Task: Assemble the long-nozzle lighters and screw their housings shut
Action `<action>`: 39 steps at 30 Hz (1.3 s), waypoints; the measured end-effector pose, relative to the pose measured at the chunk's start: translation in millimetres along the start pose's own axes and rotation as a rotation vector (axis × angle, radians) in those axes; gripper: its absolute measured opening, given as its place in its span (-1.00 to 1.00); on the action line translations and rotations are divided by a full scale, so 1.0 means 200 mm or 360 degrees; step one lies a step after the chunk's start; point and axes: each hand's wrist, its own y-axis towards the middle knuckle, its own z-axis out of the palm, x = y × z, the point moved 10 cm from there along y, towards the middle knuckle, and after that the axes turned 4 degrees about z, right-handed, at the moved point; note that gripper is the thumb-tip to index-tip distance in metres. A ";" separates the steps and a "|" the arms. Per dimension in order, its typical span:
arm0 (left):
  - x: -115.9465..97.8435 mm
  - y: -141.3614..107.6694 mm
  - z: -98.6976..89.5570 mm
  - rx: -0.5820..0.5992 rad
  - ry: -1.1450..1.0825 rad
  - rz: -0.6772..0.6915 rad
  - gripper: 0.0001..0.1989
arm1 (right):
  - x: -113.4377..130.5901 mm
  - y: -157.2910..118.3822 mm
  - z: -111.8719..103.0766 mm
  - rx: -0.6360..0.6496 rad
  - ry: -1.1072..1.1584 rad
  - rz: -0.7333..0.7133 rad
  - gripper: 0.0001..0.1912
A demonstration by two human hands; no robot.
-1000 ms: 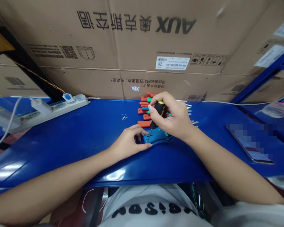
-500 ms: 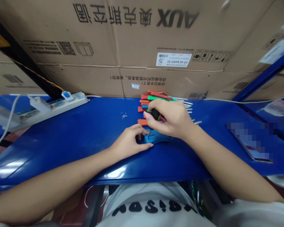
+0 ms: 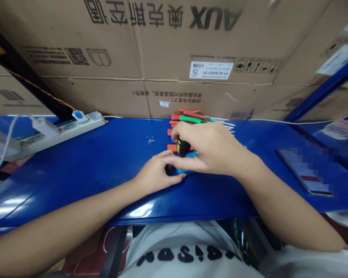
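Note:
My right hand (image 3: 220, 148) is wrapped round the black and yellow handle of a screwdriver (image 3: 183, 148), held upright; its tip is hidden. Below it, a blue plastic piece (image 3: 182, 171) lies on the table, mostly covered by my hands. The fingers and thumb of my left hand (image 3: 152, 172) grip its left end. The right thumb stretches across to the left fingertips. Just behind the hands lies a row of several tools with red, orange and green handles (image 3: 188, 119), their metal rods pointing right.
Several tiny pale pins (image 3: 150, 141) lie left of the tools. A white power strip (image 3: 56, 137) with plugs is at the left of the blue table (image 3: 104, 166). At the right lies a phone-like flat device (image 3: 303, 172). A large cardboard box (image 3: 162, 50) stands behind.
My right hand has turned and come down and left, its thumb now reaching my left fingers. The shaft and much of the blue piece are now covered. My left hand has barely moved.

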 end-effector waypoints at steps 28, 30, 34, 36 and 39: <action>0.01 -0.02 0.03 0.0164 0.0247 0.0216 -0.67 | 0.04 0.07 0.02 0.0146 -0.0129 -0.0257 -0.67; 0.01 -0.02 0.02 0.0155 0.0237 0.0212 -0.63 | 0.04 0.07 0.01 0.0117 -0.0168 -0.0218 -0.70; 0.02 -0.02 0.01 0.0147 0.0229 0.0185 -0.61 | 0.03 0.07 0.02 0.0073 -0.0275 -0.0213 -0.70; 0.02 -0.02 0.01 0.0149 0.0202 0.0198 -0.62 | 0.04 0.07 0.02 0.0062 -0.0218 -0.0269 -0.74; 0.02 -0.02 0.02 0.0155 0.0168 0.0169 -0.64 | 0.04 0.06 0.02 0.0071 -0.0164 -0.0285 -0.71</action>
